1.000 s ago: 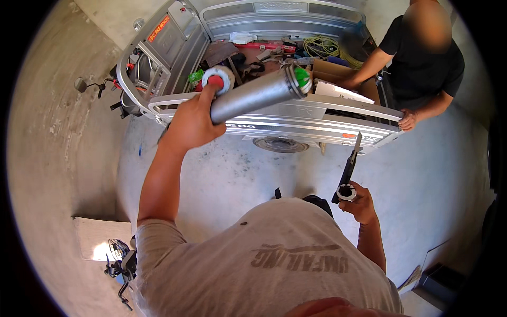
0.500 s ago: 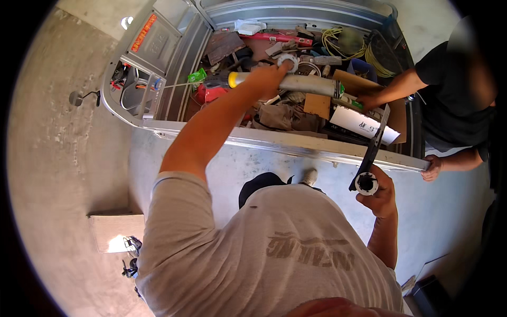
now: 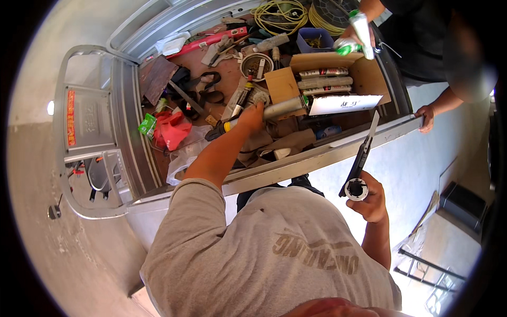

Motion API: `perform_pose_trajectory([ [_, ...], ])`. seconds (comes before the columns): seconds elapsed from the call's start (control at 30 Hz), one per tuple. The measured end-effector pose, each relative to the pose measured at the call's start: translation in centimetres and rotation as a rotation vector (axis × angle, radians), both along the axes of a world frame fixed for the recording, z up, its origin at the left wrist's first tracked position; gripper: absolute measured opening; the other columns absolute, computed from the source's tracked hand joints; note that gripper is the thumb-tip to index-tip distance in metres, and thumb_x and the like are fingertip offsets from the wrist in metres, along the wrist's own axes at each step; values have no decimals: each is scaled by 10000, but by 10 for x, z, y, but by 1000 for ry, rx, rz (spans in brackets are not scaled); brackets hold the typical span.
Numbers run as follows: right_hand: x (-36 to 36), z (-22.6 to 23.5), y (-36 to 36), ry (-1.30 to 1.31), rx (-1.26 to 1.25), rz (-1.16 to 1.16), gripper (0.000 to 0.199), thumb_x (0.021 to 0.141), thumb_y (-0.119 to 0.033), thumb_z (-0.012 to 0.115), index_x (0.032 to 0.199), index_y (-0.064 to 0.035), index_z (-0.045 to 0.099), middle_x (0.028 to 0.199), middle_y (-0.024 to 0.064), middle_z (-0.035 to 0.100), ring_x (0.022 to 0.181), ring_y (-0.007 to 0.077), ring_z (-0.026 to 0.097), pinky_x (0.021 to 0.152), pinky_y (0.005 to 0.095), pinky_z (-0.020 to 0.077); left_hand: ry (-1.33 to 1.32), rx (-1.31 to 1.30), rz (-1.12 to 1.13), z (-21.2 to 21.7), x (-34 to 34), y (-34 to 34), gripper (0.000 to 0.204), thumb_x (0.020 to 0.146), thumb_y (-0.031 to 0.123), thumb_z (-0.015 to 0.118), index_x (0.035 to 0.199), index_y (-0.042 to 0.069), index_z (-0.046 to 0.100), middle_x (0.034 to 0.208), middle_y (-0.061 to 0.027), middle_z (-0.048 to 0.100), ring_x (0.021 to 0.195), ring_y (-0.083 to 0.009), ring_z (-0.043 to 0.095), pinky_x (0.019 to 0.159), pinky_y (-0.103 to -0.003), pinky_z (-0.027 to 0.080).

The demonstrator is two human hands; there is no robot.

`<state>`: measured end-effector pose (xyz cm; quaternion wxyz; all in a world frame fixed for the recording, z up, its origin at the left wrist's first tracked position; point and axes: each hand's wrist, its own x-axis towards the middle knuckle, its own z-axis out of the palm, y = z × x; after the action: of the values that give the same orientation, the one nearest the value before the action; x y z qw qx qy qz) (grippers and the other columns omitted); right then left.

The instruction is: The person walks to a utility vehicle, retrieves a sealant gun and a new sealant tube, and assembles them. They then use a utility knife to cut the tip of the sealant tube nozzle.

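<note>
My left hand [image 3: 251,118] is closed around the grey barrel of a caulking gun [image 3: 282,109] with a yellow collar, above the clutter in the metal cart. A pale round piece [image 3: 259,98] shows at its fingertips; I cannot tell whether it is held. The barrel's far end meets an open cardboard box [image 3: 383,79] of sealant tubes [image 3: 323,82]. Outside the cart's near rail, my right hand [image 3: 374,199] grips a black utility knife [image 3: 361,158], blade out and pointing up, together with a white ring-shaped cap [image 3: 356,189] with a dark inside.
At the right, a co-worker's hand holds green-and-white tubes [image 3: 360,33]; their other hand [image 3: 425,118] rests on the cart rail [image 3: 317,158]. Inside lie a red bag [image 3: 172,130], a coiled yellow cable [image 3: 280,16], a blue bin [image 3: 311,43] and a round tin [image 3: 244,67].
The view has shifted. My left hand has moved the caulking gun away from the green packet, while the right keeps its hold. The co-worker's hand has risen from the box with green-and-white tubes.
</note>
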<state>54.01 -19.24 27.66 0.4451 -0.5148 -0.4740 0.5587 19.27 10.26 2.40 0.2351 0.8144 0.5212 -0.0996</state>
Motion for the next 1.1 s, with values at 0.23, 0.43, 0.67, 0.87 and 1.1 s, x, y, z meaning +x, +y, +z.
perform_pose_trajectory([
  [0.23,-17,6,6,-74,-15,-13,314,645,-17,831,953,-18,767,1006,94,682,931,239,648,822,360,491,-248,139,49,18,-19,-10,583,973,363,750,1353,26,464,1143,-263,683,1029,-484,689,840,-551,563],
  [0.43,-14,1,11,-61,-22,40,325,638,8,804,960,-18,766,1017,96,676,931,240,653,829,359,498,-227,-43,-134,20,-58,-53,390,1044,434,627,1225,96,558,912,-250,708,889,-501,690,768,-599,526],
  [0.67,-5,-9,20,-18,-21,65,315,644,-3,815,954,-27,765,1017,94,678,924,241,654,825,361,496,98,-224,-334,17,-50,-74,441,1018,470,615,1375,213,582,1024,-226,750,987,-462,707,860,-578,537],
  [0.87,4,-11,26,-89,42,116,314,654,-30,858,954,-36,765,983,90,681,898,251,650,818,365,494,215,-252,-377,40,-30,-70,543,953,482,679,1444,278,571,1039,-208,761,986,-442,720,844,-558,558],
  [1.1,1,-5,30,-15,75,107,331,693,-1,855,1011,-25,767,1065,123,706,951,275,665,850,387,499,165,-250,-406,53,-28,-68,633,920,491,727,1473,218,583,1027,-206,765,979,-426,728,857,-537,566],
])
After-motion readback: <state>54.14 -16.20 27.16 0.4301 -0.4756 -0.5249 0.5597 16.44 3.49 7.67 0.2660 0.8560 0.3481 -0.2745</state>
